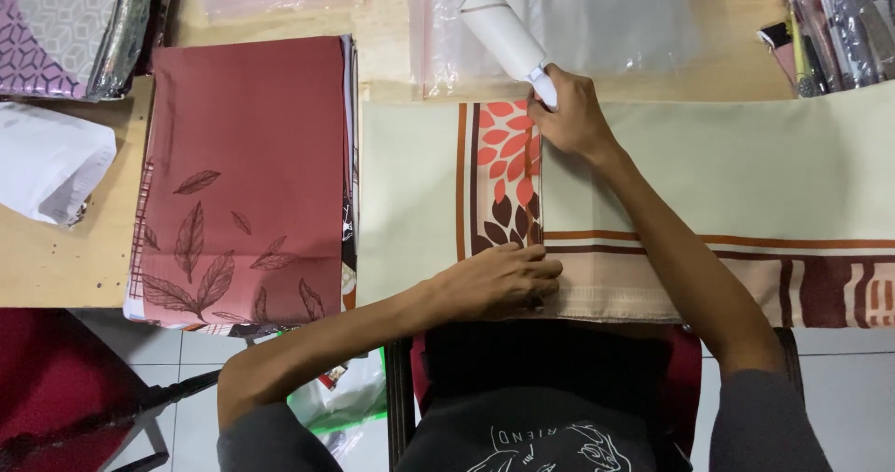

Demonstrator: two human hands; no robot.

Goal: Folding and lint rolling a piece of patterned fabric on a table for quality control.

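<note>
A cream cloth with an orange and brown leaf panel lies folded across the wooden table. My left hand rests flat on its near edge, fingers together, pressing the fabric down. My right hand grips the handle of a white lint roller at the cloth's far edge. The roller head points up and to the left, over a clear plastic bag.
A stack of folded dusty-red cloth with leaf prints lies left of the cream cloth. White paper sits at the far left. Packed fabrics lie at the back left and more packets at the back right. A red chair stands below left.
</note>
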